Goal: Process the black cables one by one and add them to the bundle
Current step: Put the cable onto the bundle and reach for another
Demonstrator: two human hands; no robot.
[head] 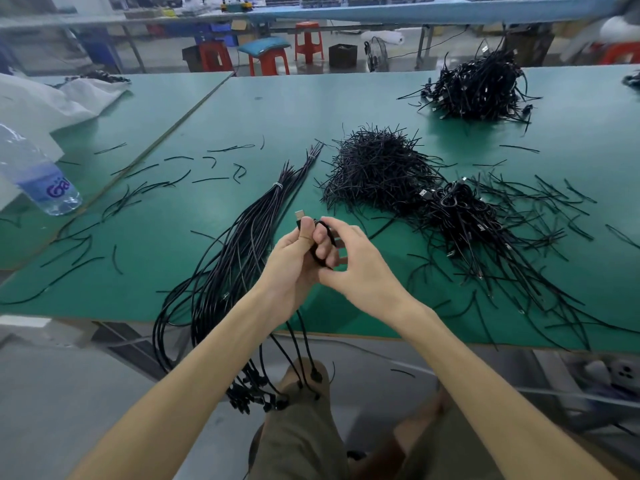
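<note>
Head view: left hand (294, 261) grips coiled cable (329, 232), right hand (362, 268) pinches its loop; slack grip risks coil springing open, tangling with bundle (256, 216)

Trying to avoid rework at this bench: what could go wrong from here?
1. The bundle hangs far over the table edge; its weight might drag it off when more are added.
2. The cable gripped by the left hand and right hand seems to trail down toward the dangling plugs, where it could tangle.
</note>
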